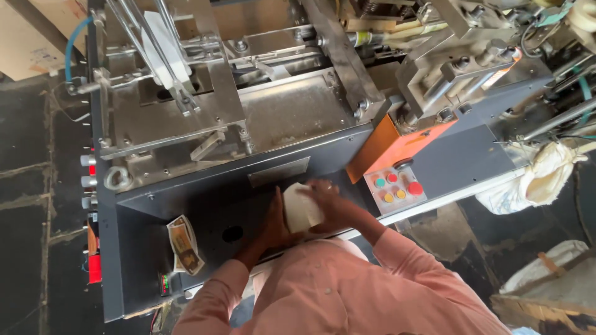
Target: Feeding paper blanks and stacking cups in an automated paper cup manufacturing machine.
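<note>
- A large grey metal machine filled most of the view, its dark front panel facing the person.
- An orange control box with coloured push buttons sat just right of the hands.
- A white stack of paper pieces stood against the panel, gripped between both hands.
- The left hand pressed its left side; the right hand was curled over the top.
- Folded banknotes lay on the panel, left of the hands.

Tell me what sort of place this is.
Probably a small factory or workshop. A big metal machine fills the view, with a panel of coloured buttons. Both hands, left hand and right hand, hold a white stack of paper; sacks lie nearby.
</note>
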